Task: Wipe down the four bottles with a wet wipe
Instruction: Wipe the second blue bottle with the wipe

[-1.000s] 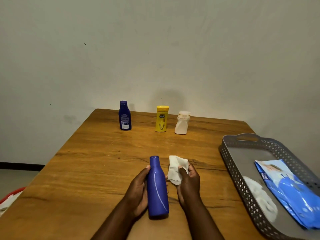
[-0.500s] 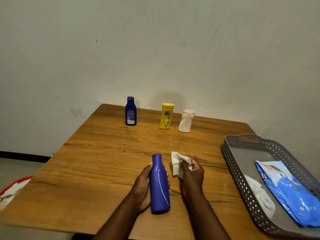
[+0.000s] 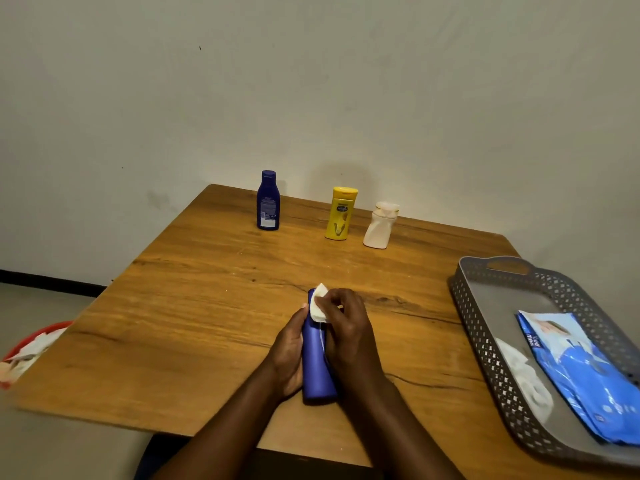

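A tall blue bottle [image 3: 316,362] stands on the wooden table [image 3: 194,306], near its front edge. My left hand [image 3: 289,351] grips the bottle's left side. My right hand [image 3: 346,327] holds a white wet wipe [image 3: 318,304] pressed against the bottle's neck and cap, which it mostly hides. At the back of the table stand a dark blue bottle [image 3: 268,201], a yellow bottle [image 3: 340,214] and a white bottle [image 3: 380,225], all upright and apart from each other.
A grey perforated tray [image 3: 485,341] sits at the table's right edge, holding a blue wipes pack [image 3: 581,372] and a crumpled white wipe [image 3: 526,379]. A red bin [image 3: 33,344] with used wipes is on the floor at the left. A wall backs the table.
My right hand has moved left and brought the wipe from beside the blue bottle onto its neck and cap. My left hand keeps its grip. The view has pulled back slightly.
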{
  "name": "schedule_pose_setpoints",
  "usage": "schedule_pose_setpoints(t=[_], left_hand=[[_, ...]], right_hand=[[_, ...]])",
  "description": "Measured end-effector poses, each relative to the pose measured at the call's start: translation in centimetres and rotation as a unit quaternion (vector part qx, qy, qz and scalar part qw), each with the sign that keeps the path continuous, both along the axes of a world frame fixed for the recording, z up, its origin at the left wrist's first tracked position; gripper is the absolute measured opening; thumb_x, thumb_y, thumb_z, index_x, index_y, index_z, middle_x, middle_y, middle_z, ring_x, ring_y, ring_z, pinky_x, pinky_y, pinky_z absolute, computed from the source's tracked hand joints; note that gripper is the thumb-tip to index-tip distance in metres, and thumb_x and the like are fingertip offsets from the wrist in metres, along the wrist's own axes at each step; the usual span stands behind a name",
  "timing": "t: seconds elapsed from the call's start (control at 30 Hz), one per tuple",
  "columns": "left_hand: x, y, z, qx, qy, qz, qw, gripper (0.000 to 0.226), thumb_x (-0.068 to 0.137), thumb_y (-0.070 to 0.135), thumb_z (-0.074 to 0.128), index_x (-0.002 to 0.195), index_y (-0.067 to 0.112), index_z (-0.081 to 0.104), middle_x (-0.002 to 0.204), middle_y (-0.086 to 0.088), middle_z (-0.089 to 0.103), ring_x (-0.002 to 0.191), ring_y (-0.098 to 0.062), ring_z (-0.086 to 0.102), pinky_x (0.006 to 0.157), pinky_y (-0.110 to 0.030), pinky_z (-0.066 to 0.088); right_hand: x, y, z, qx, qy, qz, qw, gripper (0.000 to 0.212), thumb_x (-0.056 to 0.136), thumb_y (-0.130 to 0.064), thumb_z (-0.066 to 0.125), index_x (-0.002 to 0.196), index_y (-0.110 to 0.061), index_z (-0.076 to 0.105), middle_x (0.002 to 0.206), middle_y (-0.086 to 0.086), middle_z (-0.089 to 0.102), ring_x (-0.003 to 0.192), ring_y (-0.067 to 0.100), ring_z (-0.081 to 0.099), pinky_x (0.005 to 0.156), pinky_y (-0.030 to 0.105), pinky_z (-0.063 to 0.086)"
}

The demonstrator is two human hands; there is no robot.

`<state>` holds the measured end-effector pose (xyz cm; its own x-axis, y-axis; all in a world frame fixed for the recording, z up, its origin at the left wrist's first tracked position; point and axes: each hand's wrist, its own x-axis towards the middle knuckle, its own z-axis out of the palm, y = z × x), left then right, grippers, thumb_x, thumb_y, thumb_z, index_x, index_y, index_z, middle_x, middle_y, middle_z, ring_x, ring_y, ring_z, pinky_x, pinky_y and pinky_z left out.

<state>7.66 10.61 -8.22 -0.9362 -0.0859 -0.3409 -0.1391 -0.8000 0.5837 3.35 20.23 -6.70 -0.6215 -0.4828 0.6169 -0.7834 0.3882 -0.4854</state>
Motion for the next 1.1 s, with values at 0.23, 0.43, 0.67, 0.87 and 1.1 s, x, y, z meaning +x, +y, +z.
schedule_pose_setpoints(t=[0.23,0.43,0.67,0.87,1.1], left_hand=[[0.0,-0.3,-0.4,0.0,-0.011,-0.006,1.0,0.055,0.095,0.055,0.035,0.097,0.01,0.067,0.081,-0.01,0.069,0.071,-0.019,0.068,0.066,-0.029,0.055],[-0.2,-0.6,-0.7,-0.006,0.003,-0.016,1.0,0.049,0.09,0.052,0.041,0.105,0.009,0.059,0.08,-0.011,0.06,0.066,-0.02,0.058,0.061,-0.03,0.051],[0.0,-0.5,-0.8,-0.015,0.021,-0.024,0.999,0.045,0.091,0.05,0.04,0.102,0.011,0.061,0.081,-0.01,0.062,0.065,-0.02,0.06,0.06,-0.029,0.051],[-0.2,-0.3,-0.6,-0.018,0.011,-0.005,1.0,0.044,0.086,0.046,0.044,0.101,0.009,0.063,0.082,-0.011,0.062,0.069,-0.021,0.061,0.068,-0.032,0.047],[-0.1,0.0,-0.6,-0.024,0.027,0.004,0.999,0.038,0.098,0.035,0.039,0.098,0.01,0.068,0.083,-0.009,0.07,0.075,-0.018,0.068,0.067,-0.029,0.054]], right_hand=[[2.3,1.5,-0.7,0.076,-0.012,0.015,0.997,0.026,0.094,-0.009,0.058,0.119,-0.014,0.058,0.116,-0.007,0.047,0.107,-0.006,0.045,0.089,0.012,0.037],[5.9,4.1,-2.4,0.169,0.064,0.056,0.982,0.067,0.061,-0.01,0.087,0.121,-0.007,0.058,0.124,0.008,0.049,0.115,0.023,0.049,0.087,0.031,0.053],[7.5,5.8,-3.5,0.181,0.053,0.082,0.979,0.071,0.063,-0.017,0.087,0.125,-0.014,0.053,0.127,0.003,0.045,0.12,0.018,0.043,0.095,0.024,0.042],[4.2,4.7,-0.4,-0.043,-0.046,0.02,0.998,0.038,0.083,0.008,0.049,0.116,-0.004,0.062,0.118,0.007,0.052,0.112,0.015,0.051,0.089,0.017,0.046],[0.8,-0.2,3.3,0.091,0.006,0.005,0.996,0.025,0.085,-0.001,0.056,0.109,-0.004,0.062,0.115,0.008,0.051,0.106,0.017,0.045,0.081,0.024,0.045]])
